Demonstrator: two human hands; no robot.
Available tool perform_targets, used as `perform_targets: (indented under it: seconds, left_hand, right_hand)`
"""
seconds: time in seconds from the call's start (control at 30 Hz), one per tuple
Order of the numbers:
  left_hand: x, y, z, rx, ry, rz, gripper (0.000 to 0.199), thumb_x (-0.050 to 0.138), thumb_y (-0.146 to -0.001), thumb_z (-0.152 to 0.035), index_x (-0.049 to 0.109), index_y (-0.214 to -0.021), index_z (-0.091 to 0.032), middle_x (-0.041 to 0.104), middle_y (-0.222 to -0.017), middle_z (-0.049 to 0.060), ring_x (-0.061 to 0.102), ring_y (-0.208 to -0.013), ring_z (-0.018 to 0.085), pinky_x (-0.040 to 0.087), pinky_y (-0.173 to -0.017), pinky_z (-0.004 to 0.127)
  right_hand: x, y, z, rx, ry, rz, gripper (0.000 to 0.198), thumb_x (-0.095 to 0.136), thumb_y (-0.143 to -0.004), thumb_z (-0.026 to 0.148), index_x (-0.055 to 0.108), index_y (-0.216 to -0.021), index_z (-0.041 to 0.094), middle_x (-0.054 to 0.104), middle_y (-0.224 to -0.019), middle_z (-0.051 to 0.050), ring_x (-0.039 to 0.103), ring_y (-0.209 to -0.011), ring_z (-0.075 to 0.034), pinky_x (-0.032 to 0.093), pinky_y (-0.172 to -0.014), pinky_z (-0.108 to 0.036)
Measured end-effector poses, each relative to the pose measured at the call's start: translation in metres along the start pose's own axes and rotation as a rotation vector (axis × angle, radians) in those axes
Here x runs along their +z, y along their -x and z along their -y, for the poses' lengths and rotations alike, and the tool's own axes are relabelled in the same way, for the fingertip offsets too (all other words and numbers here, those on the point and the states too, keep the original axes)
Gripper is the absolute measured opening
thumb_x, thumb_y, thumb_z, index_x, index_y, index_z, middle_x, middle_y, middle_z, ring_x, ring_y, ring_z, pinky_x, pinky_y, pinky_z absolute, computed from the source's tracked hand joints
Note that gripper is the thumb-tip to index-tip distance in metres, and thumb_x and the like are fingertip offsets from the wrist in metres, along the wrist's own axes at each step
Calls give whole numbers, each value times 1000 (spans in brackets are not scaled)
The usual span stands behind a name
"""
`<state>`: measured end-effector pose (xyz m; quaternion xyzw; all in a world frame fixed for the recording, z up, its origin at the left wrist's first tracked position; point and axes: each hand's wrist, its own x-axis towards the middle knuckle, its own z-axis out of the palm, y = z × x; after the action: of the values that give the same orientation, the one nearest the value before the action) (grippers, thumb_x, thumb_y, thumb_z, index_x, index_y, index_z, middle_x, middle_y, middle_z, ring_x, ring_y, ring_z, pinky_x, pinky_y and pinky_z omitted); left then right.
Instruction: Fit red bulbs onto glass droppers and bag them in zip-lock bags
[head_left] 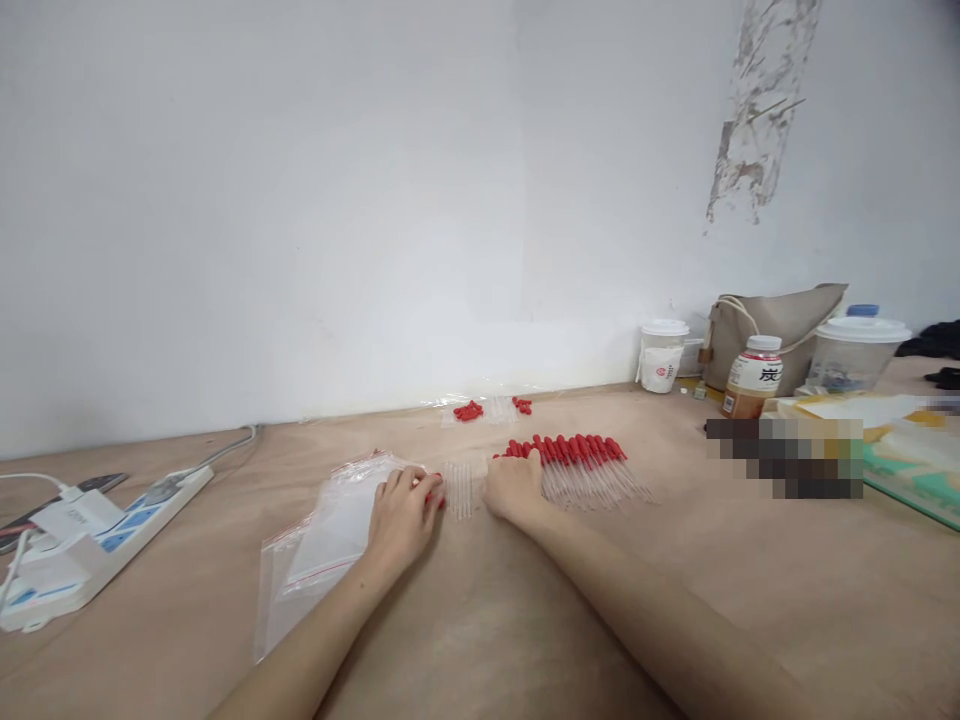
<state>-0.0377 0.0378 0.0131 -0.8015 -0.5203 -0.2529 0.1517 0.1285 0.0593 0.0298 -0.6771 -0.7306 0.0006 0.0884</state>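
My left hand (405, 512) is curled, with bits of red rubber bulbs (430, 488) showing between its fingers. It rests by the right edge of a stack of clear zip bags (330, 530). Just right of it, several thin clear tubes (459, 488) lie side by side. My right hand (514, 487) is closed at the left end of a row of droppers (581, 460), which have red bulbs and clear stems. Its fingertips are turned away, so what they hold is hidden. Farther back, loose red bulbs (469, 411) lie on clear plastic, with more clear tubes (499, 408) beside them.
A white power strip (127, 540) with plugged-in chargers lies at the left. Along the back right stand a lidded cup (662, 358), a bottle (754, 378), a grey bag (780, 325) and a plastic tub (859, 355). A white wall (300, 200) borders the brown-covered table (465, 620).
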Motion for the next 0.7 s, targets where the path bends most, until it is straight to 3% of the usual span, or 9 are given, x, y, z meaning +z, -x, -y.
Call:
perform_targets:
  seconds: [0.13,0.27,0.43,0.53,0.63,0.7]
  left_hand:
    - [7,-5,17,15,-42,70,18,48,-82,-27,65,-88,-26,55,-96,5,46,-91,24,34,-73,36]
    - [7,-5,17,33,20,61,16,50,-81,-24,66,-83,-25,55,-97,5,46,-93,25,34,-75,37]
    - [-4,-5,1,41,285,-46,12,47,-81,-23,58,-82,-20,56,-88,5,49,-87,22,37,-77,35]
    - [-7,3,-19,0,519,3,11,43,-83,-22,52,-87,-19,57,-81,3,52,-76,18,41,-69,30]
    - [-2,14,-39,-41,691,42,21,43,-84,-22,45,-105,-20,56,-87,3,53,-74,15,42,-68,28]
    - [4,20,-47,-58,820,84,24,42,-84,-22,43,-109,-21,55,-87,2,54,-72,14,43,-67,27]
  right_hand:
    - [-5,24,-28,-20,-30,-198,31,33,-83,28,59,-84,13,64,-85,-13,56,-82,-23,22,-79,-38]
    - [6,50,-61,-128,-77,-434,22,36,-83,26,54,-75,15,61,-77,-8,53,-77,-21,26,-70,-32]
    - [27,67,-82,-281,-250,-495,20,34,-86,23,49,-74,17,59,-71,-2,50,-65,-14,29,-71,-29]
    - [33,69,-85,-374,-356,-505,17,34,-87,21,51,-84,17,61,-76,-1,53,-69,-13,31,-73,-28]
    - [34,72,-84,-435,-383,-515,23,34,-86,17,52,-101,20,63,-87,-3,54,-78,-14,32,-74,-28]
    - [31,75,-83,-455,-383,-502,27,32,-87,16,54,-101,21,63,-89,-4,54,-78,-14,32,-74,-29]
